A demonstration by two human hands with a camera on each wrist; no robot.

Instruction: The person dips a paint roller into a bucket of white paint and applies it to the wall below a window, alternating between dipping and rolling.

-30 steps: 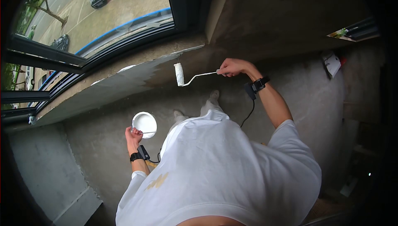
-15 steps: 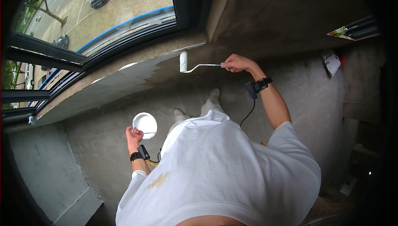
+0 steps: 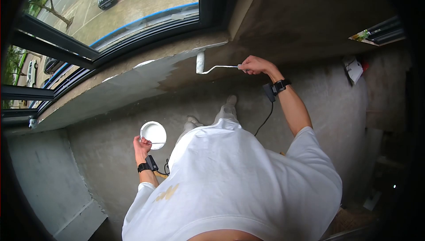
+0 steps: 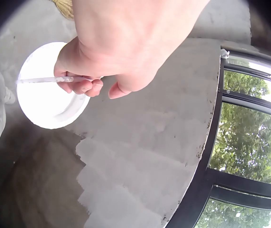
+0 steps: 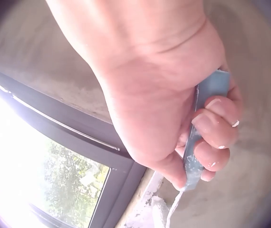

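Observation:
My left hand (image 3: 142, 146) holds a white paint bucket (image 3: 153, 122) by its thin handle (image 4: 40, 80), fingers curled around it. White paint fills much of the bucket's round opening. In my right hand (image 3: 258, 65) is a small paint roller (image 3: 200, 62), its blue grip (image 5: 214, 88) wrapped by the fingers. White paint coats the roller sleeve and the bent wire frame. The sleeve stands at the low wall just beneath the window sill, beside the right edge of a pale painted patch (image 3: 137, 76). Specks of white show on the right fingertips.
A dark-framed window (image 3: 146, 42) runs above the low wall, with parked cars outside. Bare brown wall (image 3: 186, 76) borders the painted patch. The person's shoes (image 3: 231, 100) stand on the concrete floor. A white item with a red part (image 3: 354, 69) lies at the far right.
My right hand has raised the roller up the wall toward the sill and a little to the right. The left hand and bucket stay almost where they were; the head view has shifted slightly.

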